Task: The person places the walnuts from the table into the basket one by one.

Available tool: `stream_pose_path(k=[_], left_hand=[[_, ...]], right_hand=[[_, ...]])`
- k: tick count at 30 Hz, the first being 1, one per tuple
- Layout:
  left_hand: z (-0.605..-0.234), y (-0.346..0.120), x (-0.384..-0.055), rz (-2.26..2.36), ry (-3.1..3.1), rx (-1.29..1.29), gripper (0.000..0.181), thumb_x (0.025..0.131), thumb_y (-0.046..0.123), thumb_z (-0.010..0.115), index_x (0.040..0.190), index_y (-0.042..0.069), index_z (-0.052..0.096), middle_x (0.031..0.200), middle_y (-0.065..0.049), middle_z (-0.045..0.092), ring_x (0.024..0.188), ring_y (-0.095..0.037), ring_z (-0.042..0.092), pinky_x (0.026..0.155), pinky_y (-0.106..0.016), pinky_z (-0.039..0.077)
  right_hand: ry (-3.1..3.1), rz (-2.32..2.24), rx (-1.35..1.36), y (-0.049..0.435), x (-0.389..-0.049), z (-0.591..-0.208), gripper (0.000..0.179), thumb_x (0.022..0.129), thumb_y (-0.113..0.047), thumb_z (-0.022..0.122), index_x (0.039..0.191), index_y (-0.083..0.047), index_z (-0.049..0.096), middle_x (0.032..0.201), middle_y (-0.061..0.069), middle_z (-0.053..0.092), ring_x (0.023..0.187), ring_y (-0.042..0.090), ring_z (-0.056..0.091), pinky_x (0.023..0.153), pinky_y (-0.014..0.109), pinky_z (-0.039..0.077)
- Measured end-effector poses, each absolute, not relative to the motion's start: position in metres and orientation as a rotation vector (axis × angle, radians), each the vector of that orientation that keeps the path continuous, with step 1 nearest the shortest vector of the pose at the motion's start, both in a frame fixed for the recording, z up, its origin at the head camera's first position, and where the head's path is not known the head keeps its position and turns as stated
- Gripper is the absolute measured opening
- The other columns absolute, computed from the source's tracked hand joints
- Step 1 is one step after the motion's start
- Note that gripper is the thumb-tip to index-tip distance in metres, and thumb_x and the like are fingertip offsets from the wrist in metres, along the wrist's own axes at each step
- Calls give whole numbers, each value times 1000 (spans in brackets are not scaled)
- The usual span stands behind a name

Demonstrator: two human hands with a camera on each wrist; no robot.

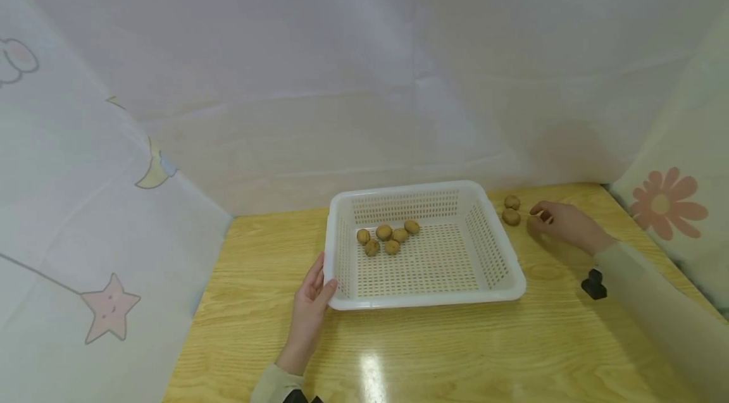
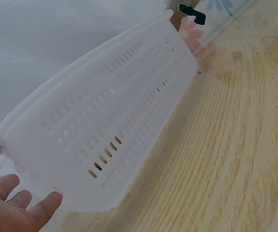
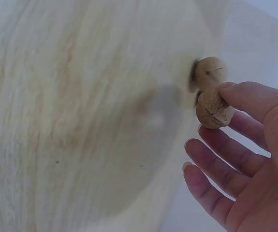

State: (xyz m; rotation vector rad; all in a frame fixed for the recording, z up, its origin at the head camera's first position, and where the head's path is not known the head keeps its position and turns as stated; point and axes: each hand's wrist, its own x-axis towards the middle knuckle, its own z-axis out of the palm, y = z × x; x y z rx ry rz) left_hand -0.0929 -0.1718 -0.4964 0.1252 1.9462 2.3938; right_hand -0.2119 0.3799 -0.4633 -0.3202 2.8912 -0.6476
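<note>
A white perforated plastic basket [image 1: 418, 297] stands on the table with several walnuts [image 1: 392, 247] lying toward its left side. My left hand [image 1: 310, 302] grips the basket's left end, thumb on the rim and fingers around the outer wall. In the left wrist view, the left hand's fingertips [image 2: 54, 199] are at the basket's [image 2: 95, 111] end wall. At the right, my right hand [image 1: 566, 226] is beside two walnuts [image 1: 510, 217] on the table. The right wrist view has a walnut [image 3: 215, 111] pinched between its thumb and index finger, while the other fingers spread loosely below.
The wood-grain table [image 1: 256, 295] ends at a pale cloth backdrop [image 1: 319, 137] behind, and patterned cloth hangs on both sides. Another walnut [image 3: 209, 71] lies past the pinched one in the right wrist view. A black wrist mount [image 1: 594, 285] hangs under the right sleeve.
</note>
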Motion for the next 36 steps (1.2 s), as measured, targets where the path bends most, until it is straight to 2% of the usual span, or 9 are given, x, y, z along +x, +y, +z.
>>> stream_pose_path(k=[7, 18, 22, 25, 28, 33, 36], left_hand=[[-495, -171, -93, 2399, 1946, 117, 67, 107, 8, 56, 165, 3, 23, 169, -15, 28, 150, -36, 36, 115, -42, 43], [-494, -171, -93, 2391, 1939, 122, 68, 107, 9, 56, 165, 4, 22, 169, -14, 28, 150, -34, 36, 115, -37, 43], [-493, -171, -92, 2389, 1934, 113, 68, 107, 8, 57, 165, 4, 22, 169, -14, 29, 151, -34, 36, 114, -34, 44], [-493, -172, -91, 2390, 1937, 106, 68, 107, 8, 57, 165, 4, 22, 169, -15, 29, 151, -35, 36, 114, -34, 45], [-492, -171, -91, 2390, 1939, 97, 68, 107, 7, 57, 165, 3, 22, 169, -16, 29, 151, -35, 36, 115, -35, 44], [-490, -170, -91, 2388, 1940, 81, 67, 107, 10, 57, 165, 3, 22, 169, -15, 28, 151, -35, 36, 116, -40, 42], [-489, -169, -91, 2390, 1950, 83, 67, 108, 9, 56, 165, 1, 21, 169, -16, 27, 151, -35, 35, 115, -36, 43]], right_hand=[[2906, -673, -366, 367, -201, -444, 46, 104, -33, 65, 130, 6, 61, 113, 20, 71, 101, 37, 68, 81, 56, 59], [2980, -615, -575, 335, -183, -401, 34, 100, -22, 72, 124, 1, 67, 109, 10, 72, 95, 28, 67, 74, 45, 59], [2987, -616, -611, 321, -179, -385, 36, 100, -27, 72, 126, -2, 69, 114, 8, 73, 99, 27, 67, 79, 46, 59], [2978, -592, -620, 306, -180, -375, 38, 100, -32, 72, 126, -5, 70, 117, 7, 73, 102, 26, 67, 83, 49, 59], [2954, -589, -660, 290, -183, -367, 32, 99, -29, 73, 123, -7, 70, 114, 4, 72, 102, 24, 67, 85, 48, 58], [2934, -552, -782, 263, -194, -365, 27, 99, -25, 74, 119, -8, 71, 108, 0, 71, 98, 19, 66, 83, 43, 57], [2923, -520, -832, 246, -201, -367, 23, 99, -25, 74, 117, -11, 73, 106, -3, 71, 96, 17, 65, 82, 41, 56]])
